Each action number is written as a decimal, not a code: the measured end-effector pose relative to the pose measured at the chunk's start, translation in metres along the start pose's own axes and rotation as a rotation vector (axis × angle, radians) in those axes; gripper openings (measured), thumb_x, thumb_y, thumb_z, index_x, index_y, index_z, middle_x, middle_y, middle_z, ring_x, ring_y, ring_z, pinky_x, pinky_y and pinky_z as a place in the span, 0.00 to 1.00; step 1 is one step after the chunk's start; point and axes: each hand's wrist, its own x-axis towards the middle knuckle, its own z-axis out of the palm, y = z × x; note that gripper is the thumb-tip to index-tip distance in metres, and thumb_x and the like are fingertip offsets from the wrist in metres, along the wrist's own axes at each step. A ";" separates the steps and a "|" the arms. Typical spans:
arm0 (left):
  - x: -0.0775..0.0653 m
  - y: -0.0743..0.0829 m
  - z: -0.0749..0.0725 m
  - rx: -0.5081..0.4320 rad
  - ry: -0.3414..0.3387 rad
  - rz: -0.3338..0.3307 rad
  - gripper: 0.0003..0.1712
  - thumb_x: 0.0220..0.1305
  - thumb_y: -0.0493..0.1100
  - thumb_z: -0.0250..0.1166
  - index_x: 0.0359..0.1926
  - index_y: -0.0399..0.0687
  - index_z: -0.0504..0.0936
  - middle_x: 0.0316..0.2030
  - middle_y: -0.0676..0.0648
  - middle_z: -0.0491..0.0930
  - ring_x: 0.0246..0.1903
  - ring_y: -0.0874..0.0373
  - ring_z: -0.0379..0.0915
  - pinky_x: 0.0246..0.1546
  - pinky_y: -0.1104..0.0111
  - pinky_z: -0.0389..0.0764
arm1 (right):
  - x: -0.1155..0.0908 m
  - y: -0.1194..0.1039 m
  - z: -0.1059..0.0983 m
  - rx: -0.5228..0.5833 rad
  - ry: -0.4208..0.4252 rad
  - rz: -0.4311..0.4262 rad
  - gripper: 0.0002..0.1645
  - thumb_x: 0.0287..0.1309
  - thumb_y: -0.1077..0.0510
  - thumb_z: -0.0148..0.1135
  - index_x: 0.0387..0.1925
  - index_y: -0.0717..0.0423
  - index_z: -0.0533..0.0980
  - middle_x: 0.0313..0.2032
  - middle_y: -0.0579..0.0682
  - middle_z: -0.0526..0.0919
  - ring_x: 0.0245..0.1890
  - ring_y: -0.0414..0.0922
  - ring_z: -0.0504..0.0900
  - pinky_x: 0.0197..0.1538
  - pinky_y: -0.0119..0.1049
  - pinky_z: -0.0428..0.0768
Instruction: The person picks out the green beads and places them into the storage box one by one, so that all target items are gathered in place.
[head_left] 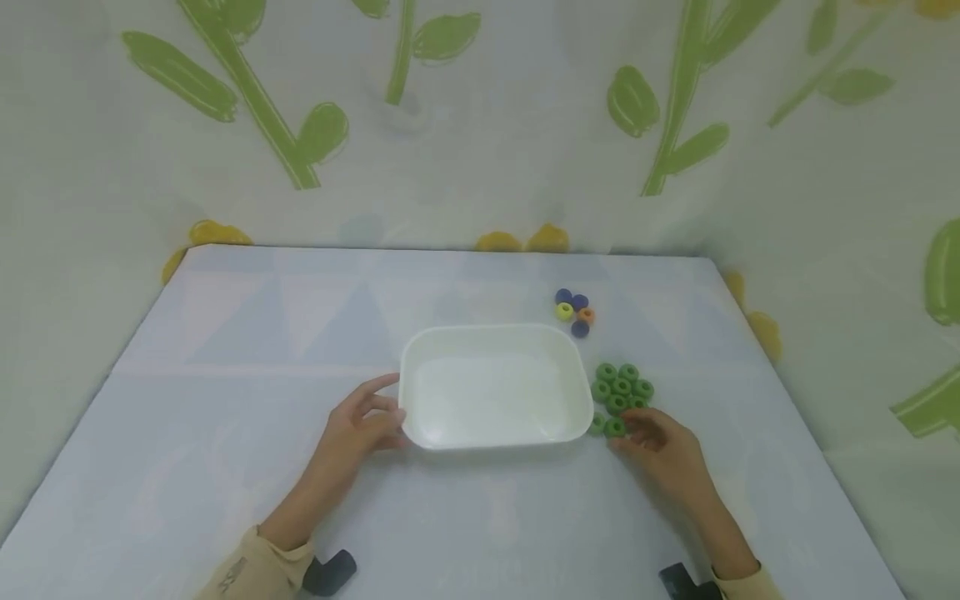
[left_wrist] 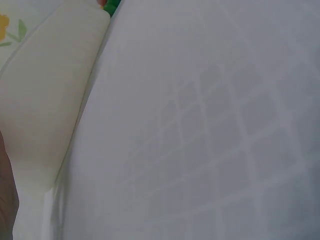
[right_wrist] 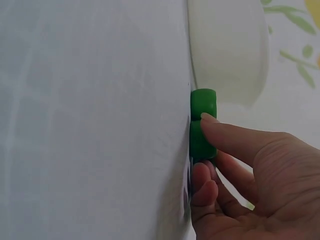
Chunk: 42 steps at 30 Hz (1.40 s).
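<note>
A white rectangular tray with rounded corners lies in the middle of the table. At its left side, my left hand touches the wall and rim with spread, relaxed fingers. Only a sliver of that hand shows in the left wrist view. My right hand pinches a green bead between thumb and fingers, low by the tray's right end. That bead stands against another green bead in the right wrist view. Several more green ring-shaped beads cluster just behind, partly covered by my fingertips.
Farther back on the right lie a few loose beads: dark blue, yellow and orange. The pale patterned table meets a wall covering with green leaves at its far edge.
</note>
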 end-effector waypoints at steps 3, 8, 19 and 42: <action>-0.001 0.002 0.001 -0.010 -0.006 -0.014 0.33 0.67 0.41 0.65 0.71 0.54 0.67 0.44 0.50 0.75 0.36 0.58 0.85 0.45 0.62 0.89 | -0.001 -0.002 0.001 -0.027 0.011 -0.014 0.27 0.55 0.50 0.74 0.54 0.56 0.79 0.48 0.55 0.86 0.37 0.32 0.79 0.38 0.25 0.82; -0.004 0.004 0.002 -0.016 -0.003 -0.024 0.33 0.67 0.40 0.64 0.71 0.51 0.67 0.43 0.50 0.75 0.36 0.57 0.85 0.45 0.63 0.89 | 0.000 -0.001 0.004 -0.036 0.022 -0.038 0.25 0.55 0.53 0.74 0.53 0.56 0.79 0.46 0.53 0.87 0.35 0.30 0.78 0.37 0.25 0.82; -0.004 0.005 0.001 -0.038 0.000 -0.028 0.33 0.67 0.39 0.64 0.71 0.49 0.67 0.41 0.51 0.76 0.36 0.58 0.84 0.45 0.66 0.89 | -0.002 -0.005 0.001 -0.078 -0.017 0.049 0.27 0.57 0.46 0.72 0.55 0.52 0.78 0.50 0.54 0.85 0.42 0.44 0.84 0.39 0.24 0.82; 0.000 0.004 0.003 -0.070 -0.012 -0.032 0.33 0.65 0.37 0.63 0.71 0.47 0.67 0.39 0.50 0.76 0.34 0.57 0.83 0.45 0.64 0.89 | 0.019 -0.094 0.009 0.123 -0.071 -0.210 0.18 0.56 0.56 0.73 0.48 0.54 0.82 0.40 0.50 0.86 0.36 0.35 0.80 0.37 0.25 0.81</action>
